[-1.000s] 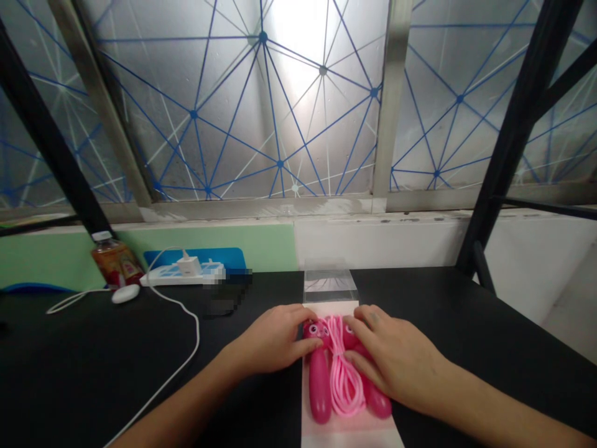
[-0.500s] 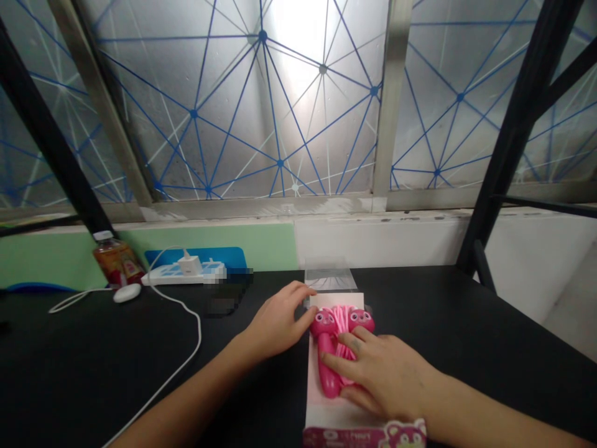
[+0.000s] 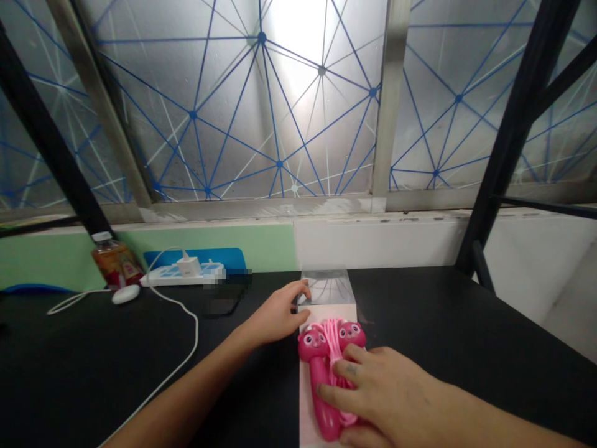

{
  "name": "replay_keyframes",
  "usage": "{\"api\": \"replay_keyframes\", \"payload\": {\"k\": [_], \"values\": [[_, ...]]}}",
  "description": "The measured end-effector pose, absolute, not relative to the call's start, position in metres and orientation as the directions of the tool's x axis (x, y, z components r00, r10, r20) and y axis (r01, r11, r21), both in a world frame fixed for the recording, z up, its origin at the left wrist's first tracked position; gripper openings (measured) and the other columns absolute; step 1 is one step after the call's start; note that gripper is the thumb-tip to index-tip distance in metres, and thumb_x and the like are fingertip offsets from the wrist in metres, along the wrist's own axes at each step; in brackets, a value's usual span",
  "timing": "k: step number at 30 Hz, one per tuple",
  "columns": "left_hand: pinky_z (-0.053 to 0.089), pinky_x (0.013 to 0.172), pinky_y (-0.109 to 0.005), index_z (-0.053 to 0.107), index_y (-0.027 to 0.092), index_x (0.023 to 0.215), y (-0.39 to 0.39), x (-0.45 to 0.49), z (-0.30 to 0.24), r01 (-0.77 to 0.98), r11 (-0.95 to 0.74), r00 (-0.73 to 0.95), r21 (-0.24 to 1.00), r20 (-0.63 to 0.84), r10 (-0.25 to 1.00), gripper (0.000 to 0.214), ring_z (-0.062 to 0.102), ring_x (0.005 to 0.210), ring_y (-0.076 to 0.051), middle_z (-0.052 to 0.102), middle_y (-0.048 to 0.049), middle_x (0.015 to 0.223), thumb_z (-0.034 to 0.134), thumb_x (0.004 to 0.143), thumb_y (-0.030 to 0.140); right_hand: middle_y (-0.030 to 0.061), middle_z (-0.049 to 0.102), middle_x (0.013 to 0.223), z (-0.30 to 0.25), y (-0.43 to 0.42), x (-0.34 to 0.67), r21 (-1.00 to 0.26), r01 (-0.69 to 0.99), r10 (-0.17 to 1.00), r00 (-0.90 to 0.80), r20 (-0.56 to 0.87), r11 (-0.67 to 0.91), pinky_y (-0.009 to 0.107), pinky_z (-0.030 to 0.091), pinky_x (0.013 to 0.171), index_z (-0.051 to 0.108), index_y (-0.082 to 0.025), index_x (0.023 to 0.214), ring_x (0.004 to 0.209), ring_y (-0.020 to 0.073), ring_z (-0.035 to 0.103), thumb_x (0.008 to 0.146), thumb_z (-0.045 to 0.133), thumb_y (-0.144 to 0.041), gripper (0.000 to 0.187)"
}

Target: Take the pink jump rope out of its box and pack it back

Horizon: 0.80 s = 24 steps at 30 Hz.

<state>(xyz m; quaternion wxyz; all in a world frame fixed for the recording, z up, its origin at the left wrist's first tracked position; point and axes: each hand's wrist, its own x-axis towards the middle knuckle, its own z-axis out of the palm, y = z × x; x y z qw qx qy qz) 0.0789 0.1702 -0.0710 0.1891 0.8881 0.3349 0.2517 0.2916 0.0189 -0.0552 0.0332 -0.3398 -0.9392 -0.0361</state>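
A pink skipping rope (image 3: pixel 333 348) lies bundled on a pale card (image 3: pixel 305 398), its two handles topped with cartoon animal heads. My right hand (image 3: pixel 382 392) is closed over the handles and rope from the right, covering much of the right handle. Beyond the card's far end is a clear plastic piece (image 3: pixel 326 287) that looks like packaging. My left hand (image 3: pixel 280 314) is at the left edge of the plastic and card, fingers bent and thumb apart from them. It seems to touch the edge, with nothing visible inside the hand.
On the black table (image 3: pixel 443 348), a power strip (image 3: pixel 163 274) with a charger plug (image 3: pixel 188 266) stands at the back left. A white cable (image 3: pixel 196 336) runs toward me. Near it are a bottle (image 3: pixel 116 261) and a small white device (image 3: pixel 125 294). Dark posts (image 3: pixel 508 130) rise at both sides.
The card, plastic piece and skipping rope have moved toward me with my right hand. The card's printed near end has left the view. My left hand has shifted slightly left.
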Motion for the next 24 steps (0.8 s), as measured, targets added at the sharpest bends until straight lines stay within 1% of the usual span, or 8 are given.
{"api": "replay_keyframes", "payload": {"k": [4,7,12,16,18,21,22,24], "values": [[0.058,0.077,-0.030,0.059,0.021,0.100,0.164,0.080,-0.069,0.513,-0.670,0.585,0.537,0.352,0.730,0.023,0.062,0.109,-0.024,0.058,-0.0070,0.132,0.060,0.077,0.017,0.0070,0.066,0.111,-0.057,0.016,0.293,0.008,0.664,0.660,-0.744,0.108,0.747,0.036,0.051,0.063,0.053,-0.029,0.127,0.096,0.0306,0.060,0.088,0.050,-0.066,0.054],[0.058,0.074,-0.030,0.060,0.019,0.100,0.159,0.080,-0.066,0.522,-0.660,0.573,0.540,0.352,0.740,0.021,0.065,0.099,-0.022,0.061,-0.0073,0.126,0.057,0.079,0.017,0.0076,0.066,0.110,-0.061,0.016,0.292,0.000,0.666,0.658,-0.737,0.156,0.746,0.036,0.050,0.063,0.051,-0.027,0.128,0.095,0.0305,0.059,0.087,0.048,-0.068,0.058],[0.058,0.079,-0.030,0.061,0.019,0.101,0.148,0.081,-0.066,0.449,-0.701,0.645,0.555,0.342,0.684,0.021,0.060,0.109,-0.021,0.062,-0.0063,0.121,0.051,0.083,0.014,0.0083,0.067,0.108,-0.072,0.026,0.290,0.047,0.735,0.711,-0.667,0.223,0.676,0.037,0.051,0.065,0.052,-0.025,0.129,0.095,0.0294,0.060,0.093,0.049,-0.055,0.047],[0.056,0.084,-0.030,0.060,0.021,0.111,0.137,0.087,-0.070,0.443,-0.733,0.677,0.516,0.344,0.651,0.034,0.059,0.111,-0.019,0.060,-0.0058,0.124,0.050,0.081,0.008,0.0104,0.067,0.110,-0.086,0.047,0.293,0.149,0.782,0.738,-0.621,0.264,0.605,0.039,0.053,0.067,0.051,-0.020,0.131,0.094,0.0290,0.061,0.094,0.054,-0.046,0.046],[0.055,0.087,-0.031,0.059,0.022,0.111,0.132,0.090,-0.069,0.456,-0.747,0.688,0.484,0.341,0.641,0.035,0.059,0.111,-0.019,0.061,-0.0056,0.122,0.048,0.081,0.007,0.0128,0.066,0.113,-0.089,0.055,0.296,0.216,0.784,0.724,-0.621,0.301,0.583,0.042,0.052,0.072,0.052,-0.017,0.131,0.096,0.0298,0.061,0.095,0.054,-0.040,0.043],[0.052,0.092,-0.032,0.060,0.022,0.105,0.129,0.089,-0.064,0.476,-0.759,0.691,0.444,0.345,0.635,0.029,0.058,0.114,-0.021,0.061,-0.0057,0.122,0.048,0.082,0.007,0.0168,0.065,0.113,-0.087,0.055,0.296,0.301,0.754,0.663,-0.657,0.360,0.584,0.044,0.050,0.078,0.054,-0.010,0.128,0.099,0.0303,0.060,0.098,0.050,-0.027,0.035],[0.051,0.093,-0.033,0.060,0.022,0.103,0.129,0.087,-0.062,0.477,-0.762,0.693,0.438,0.347,0.633,0.028,0.057,0.116,-0.021,0.061,-0.0057,0.123,0.049,0.083,0.007,0.0164,0.066,0.110,-0.084,0.052,0.295,0.299,0.731,0.633,-0.681,0.368,0.613,0.043,0.049,0.079,0.056,-0.010,0.125,0.098,0.0298,0.060,0.098,0.049,-0.027,0.033],[0.050,0.094,-0.033,0.061,0.022,0.105,0.130,0.083,-0.059,0.481,-0.764,0.692,0.430,0.348,0.632,0.027,0.056,0.118,-0.021,0.060,-0.0058,0.126,0.049,0.084,0.009,0.0124,0.067,0.101,-0.074,0.042,0.292,0.238,0.639,0.555,-0.760,0.338,0.731,0.041,0.048,0.078,0.059,-0.012,0.119,0.094,0.0275,0.060,0.099,0.047,-0.035,0.032]]}}
